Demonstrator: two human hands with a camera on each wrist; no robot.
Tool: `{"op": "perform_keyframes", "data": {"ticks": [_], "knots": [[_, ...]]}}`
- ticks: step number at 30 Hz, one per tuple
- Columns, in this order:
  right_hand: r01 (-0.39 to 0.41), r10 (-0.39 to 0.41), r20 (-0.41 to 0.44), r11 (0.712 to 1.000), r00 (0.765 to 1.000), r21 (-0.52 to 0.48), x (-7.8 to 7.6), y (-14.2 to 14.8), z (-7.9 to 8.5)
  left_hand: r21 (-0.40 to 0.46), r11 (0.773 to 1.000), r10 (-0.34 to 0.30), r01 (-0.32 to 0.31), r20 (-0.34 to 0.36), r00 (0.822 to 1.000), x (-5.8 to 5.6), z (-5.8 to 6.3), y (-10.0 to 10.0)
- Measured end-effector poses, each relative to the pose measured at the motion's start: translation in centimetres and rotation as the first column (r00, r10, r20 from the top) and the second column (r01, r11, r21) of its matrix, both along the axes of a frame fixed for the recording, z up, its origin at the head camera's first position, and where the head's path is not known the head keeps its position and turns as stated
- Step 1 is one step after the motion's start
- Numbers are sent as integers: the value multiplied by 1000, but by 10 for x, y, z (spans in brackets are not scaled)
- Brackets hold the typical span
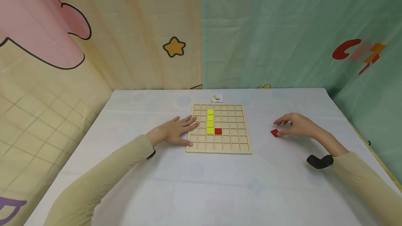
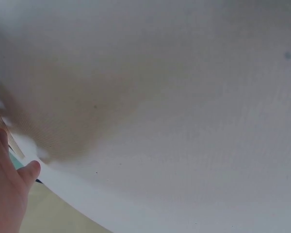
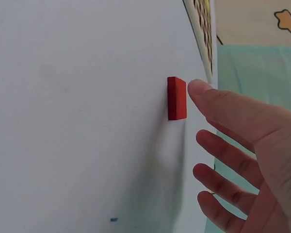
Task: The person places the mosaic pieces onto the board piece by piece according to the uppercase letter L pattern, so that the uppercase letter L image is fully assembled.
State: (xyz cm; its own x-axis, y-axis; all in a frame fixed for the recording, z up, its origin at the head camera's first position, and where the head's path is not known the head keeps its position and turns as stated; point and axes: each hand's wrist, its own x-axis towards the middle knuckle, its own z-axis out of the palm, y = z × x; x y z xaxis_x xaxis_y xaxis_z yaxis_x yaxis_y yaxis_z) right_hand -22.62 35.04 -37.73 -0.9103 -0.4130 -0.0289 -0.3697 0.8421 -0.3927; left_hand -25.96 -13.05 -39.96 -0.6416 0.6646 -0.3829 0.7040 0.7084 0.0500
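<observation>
My left hand [image 1: 174,130] lies with fingers spread over the left edge of a wooden grid board [image 1: 226,151]. Several yellow square tiles [image 1: 210,118] form a column on that board, and a red tile [image 1: 218,131] sits just right of the lowest one. Off to the right, a loose red tile [image 3: 177,99] is on the table, shown also in the head view [image 1: 274,133]. The thumb tip of my right hand [image 1: 299,125] is right at its edge. The other fingers stay apart from the tile, loosely bent, as the right wrist view shows.
A small printed card [image 1: 217,98] with a grid pattern lies behind the board. The white cloth-covered table [image 1: 194,187] reaches back to printed curtains [image 1: 251,37]. A black strap end [image 1: 319,162] sticks out at the right wrist.
</observation>
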Motion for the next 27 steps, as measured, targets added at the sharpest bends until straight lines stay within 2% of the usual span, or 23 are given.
{"op": "perform_keyframes", "data": {"ticks": [5,12,27], "knots": [[-32,32,10,999,999,-6,1,9,-9,7,1000,-2,2,1,1000,1,-1,0],[-84,84,-10,997,996,-1,2,10,-8,12,1000,-1,1,-3,1000,0,-1,1],[-7,22,-145,995,989,100,5,0,-13,1,1000,2,-2,-6,1000,-1,0,0]]}}
